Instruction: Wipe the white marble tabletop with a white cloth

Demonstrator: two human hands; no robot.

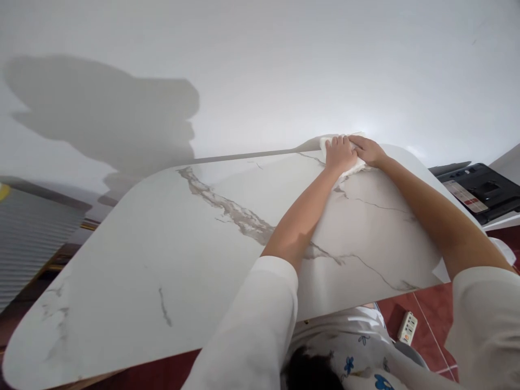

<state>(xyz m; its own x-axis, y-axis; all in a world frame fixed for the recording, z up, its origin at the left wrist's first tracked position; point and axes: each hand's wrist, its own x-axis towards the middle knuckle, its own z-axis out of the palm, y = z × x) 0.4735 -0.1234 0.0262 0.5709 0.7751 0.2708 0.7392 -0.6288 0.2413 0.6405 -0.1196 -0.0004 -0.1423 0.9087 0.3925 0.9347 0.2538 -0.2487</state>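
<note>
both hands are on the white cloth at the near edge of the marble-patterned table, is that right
Not quite: the head view shows the white cloth at the far edge of the marble-patterned table, by the wall. The left hand and right hand are indeed both on it.

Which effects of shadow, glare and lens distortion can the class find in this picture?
Head view: a large shadow darkens the left of the white wall; head view: the wall looks brightest around and above the right hand; head view: the tabletop looks stretched toward its near left corner, probably wide-lens distortion.
</note>
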